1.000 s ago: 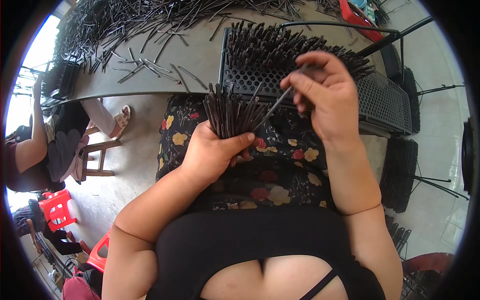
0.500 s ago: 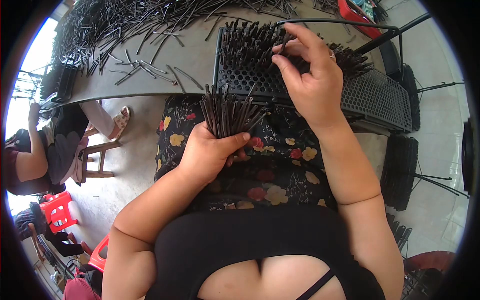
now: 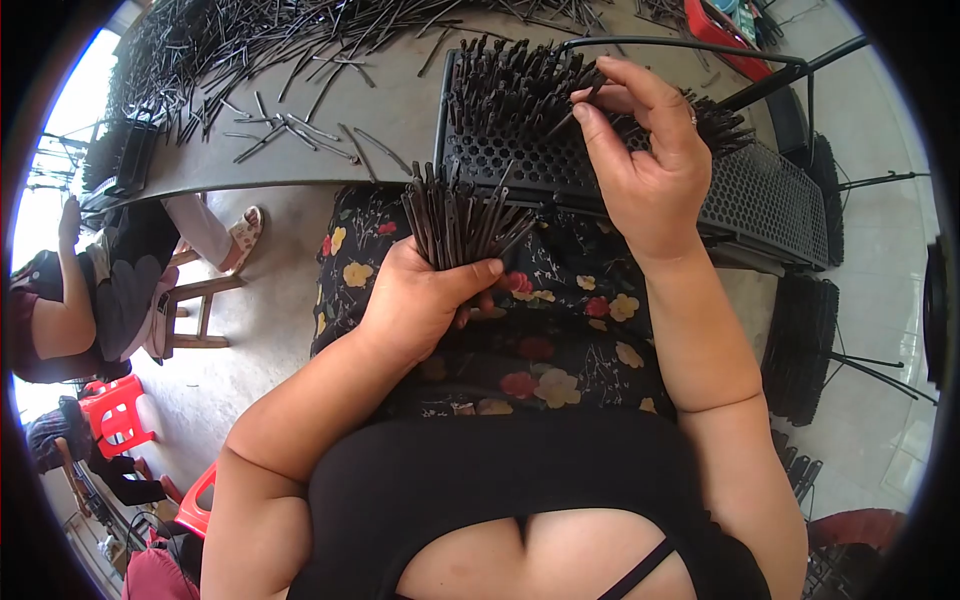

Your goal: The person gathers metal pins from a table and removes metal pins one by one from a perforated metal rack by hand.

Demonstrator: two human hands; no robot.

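A bundle of thin dark sticks (image 3: pixel 460 220) stands in the grip of my left hand (image 3: pixel 425 295), above my lap, its thumb across the front. Up and to the right, my right hand (image 3: pixel 650 155) pinches one dark stick (image 3: pixel 567 122) between thumb and fingers. That stick slants over the black perforated rack (image 3: pixel 510 162), whose holes carry many upright dark sticks (image 3: pixel 515 90). The lower end of the pinched stick is hard to make out among the others.
Loose dark sticks (image 3: pixel 290 135) and a large heap (image 3: pixel 220 60) lie on the grey table (image 3: pixel 390 110). A red container (image 3: pixel 725 45) is at the back right. At left sits another person (image 3: pixel 70 310), near a wooden stool (image 3: pixel 205 310) and a red stool (image 3: pixel 118 415).
From near the bundle, my right hand has moved up and over the rack with a stick, then slightly right and down. My left hand keeps hold of the bundle, almost in place.
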